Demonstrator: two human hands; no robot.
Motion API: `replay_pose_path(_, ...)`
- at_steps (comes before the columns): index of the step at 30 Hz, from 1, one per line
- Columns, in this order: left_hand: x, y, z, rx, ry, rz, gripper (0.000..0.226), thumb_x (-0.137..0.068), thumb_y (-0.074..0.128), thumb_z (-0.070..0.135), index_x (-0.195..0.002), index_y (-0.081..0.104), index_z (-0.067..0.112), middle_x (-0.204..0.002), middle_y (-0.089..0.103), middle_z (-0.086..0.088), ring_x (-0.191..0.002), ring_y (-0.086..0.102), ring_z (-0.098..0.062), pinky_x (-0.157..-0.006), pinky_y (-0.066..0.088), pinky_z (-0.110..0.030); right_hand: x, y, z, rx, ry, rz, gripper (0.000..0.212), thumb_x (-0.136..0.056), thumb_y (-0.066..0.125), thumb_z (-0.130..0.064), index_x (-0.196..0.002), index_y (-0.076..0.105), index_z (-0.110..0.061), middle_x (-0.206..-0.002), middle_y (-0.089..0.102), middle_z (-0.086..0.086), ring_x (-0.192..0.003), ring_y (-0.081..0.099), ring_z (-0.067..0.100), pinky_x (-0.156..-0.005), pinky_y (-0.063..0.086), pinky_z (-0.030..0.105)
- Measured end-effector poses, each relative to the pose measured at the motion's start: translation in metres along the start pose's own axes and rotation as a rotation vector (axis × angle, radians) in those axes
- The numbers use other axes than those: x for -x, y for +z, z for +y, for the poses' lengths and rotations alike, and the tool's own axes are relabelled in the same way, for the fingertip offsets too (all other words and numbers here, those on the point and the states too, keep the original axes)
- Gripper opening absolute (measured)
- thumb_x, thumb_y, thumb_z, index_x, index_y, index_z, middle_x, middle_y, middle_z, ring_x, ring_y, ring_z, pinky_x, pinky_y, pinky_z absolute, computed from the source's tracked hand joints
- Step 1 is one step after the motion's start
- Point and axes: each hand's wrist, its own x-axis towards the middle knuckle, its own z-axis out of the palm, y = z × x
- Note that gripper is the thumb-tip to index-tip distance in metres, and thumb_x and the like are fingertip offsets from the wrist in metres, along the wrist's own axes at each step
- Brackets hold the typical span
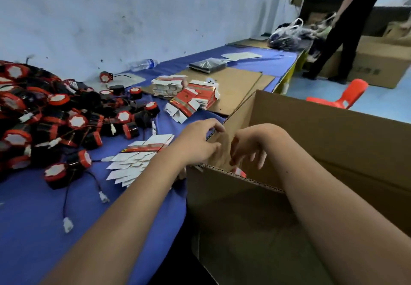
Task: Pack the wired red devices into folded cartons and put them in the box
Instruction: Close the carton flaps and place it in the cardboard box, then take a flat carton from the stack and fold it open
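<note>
Reaching over the near corner of the open brown box [333, 133], both hands sit at its corrugated rim, presumably to set a packed carton inside. Left hand [195, 144]: fingers curled over the upright flap edge, gripping it, likely steadying the flap. Right hand [249, 147]: inside the box mouth, fingers hanging loosely curled, holding nothing visible. Red-and-white carton [240, 172]: a sliver shows just under the right hand, below the rim; whether it rests on others cannot be told. Wired red devices [55, 124]: heaped on the blue table [44, 218] at left, well apart from the box, wires and white plugs trailing toward the near edge. Flat cartons [133, 160]: fanned stack between heap and box, within easy reach of the left forearm; further bundles [191, 98] lie behind on a cardboard sheet [235, 84]. Room: box interior looks deep and open; the raised flaps narrow the approach from the table side. Second person [347, 29] stands far right, near a red chair [347, 96].
</note>
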Motion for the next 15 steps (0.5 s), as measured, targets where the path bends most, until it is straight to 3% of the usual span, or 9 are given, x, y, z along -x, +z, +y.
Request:
replay_pose_path(4, 0.001, 0.002, -0.005, 0.12, -0.01, 0.044, 0.024, -0.097, 0.07, 0.026, -0.12, 0.064, 0.032, -0.13, 0.065, 0.005, -0.125, 0.057, -0.012, -0.108, 0.046, -0.036, 0.015, -0.002, -0.018, 0.119, -0.063, 0.219, 0.038, -0.093, 0.075, -0.034, -0.122, 0.065, -0.012, -0.092, 0.064, 0.008, -0.088, 0.07, 0.027, -0.07, 0.065, 0.041)
replay_pose_path(7, 0.014, -0.002, -0.012, 0.316, -0.023, 0.257, 0.012, -0.102, 0.061, 0.032, -0.111, 0.068, 0.027, -0.11, 0.069, 0.011, -0.102, 0.062, 0.002, -0.085, 0.05, -0.015, 0.038, -0.006, -0.037, 0.111, -0.074, 0.634, 0.023, -0.091, 0.071, -0.031, -0.108, 0.067, -0.015, -0.089, 0.065, 0.006, -0.083, 0.068, 0.026, -0.078, 0.063, 0.043)
replay_pose_path(9, 0.028, -0.014, -0.029, 0.231, -0.083, 0.411, 0.01, -0.103, 0.059, 0.027, -0.104, 0.068, 0.025, -0.105, 0.07, 0.009, -0.099, 0.063, -0.003, -0.081, 0.05, -0.021, 0.05, -0.003, -0.058, 0.03, -0.18, 0.934, 0.014, -0.09, 0.067, -0.027, -0.1, 0.069, -0.018, -0.094, 0.068, 0.006, -0.083, 0.067, 0.027, -0.075, 0.061, 0.043)
replay_pose_path(11, 0.043, -0.031, -0.056, -0.031, -0.199, 0.494, 0.013, -0.098, 0.06, 0.013, -0.106, 0.068, 0.019, -0.11, 0.068, 0.0, -0.105, 0.061, -0.02, -0.088, 0.051, -0.037, 0.055, 0.008, -0.09, -0.049, -0.403, 1.101, 0.008, -0.088, 0.066, -0.028, -0.09, 0.07, -0.021, -0.089, 0.07, 0.004, -0.081, 0.066, 0.028, -0.071, 0.058, 0.039)
replay_pose_path(13, 0.062, -0.048, -0.086, -0.292, -0.349, 0.48, 0.032, -0.086, 0.059, -0.001, -0.114, 0.064, 0.014, -0.114, 0.064, -0.008, -0.107, 0.057, -0.031, -0.087, 0.048, -0.045, 0.046, 0.025, -0.131, -0.097, -0.592, 1.019, 0.012, -0.087, 0.066, -0.029, -0.083, 0.071, -0.02, -0.082, 0.07, 0.002, -0.077, 0.065, 0.026, -0.066, 0.055, 0.036)
replay_pose_path(15, 0.079, -0.061, -0.112, -0.312, -0.493, 0.411, 0.046, -0.082, 0.054, -0.006, -0.124, 0.058, 0.012, -0.11, 0.063, -0.012, -0.095, 0.058, -0.033, -0.071, 0.047, -0.045, 0.019, 0.047, -0.17, -0.029, -0.614, 0.821, 0.015, -0.088, 0.065, -0.027, -0.082, 0.071, -0.015, -0.08, 0.07, 0.005, -0.075, 0.063, 0.027, -0.062, 0.052, 0.035)
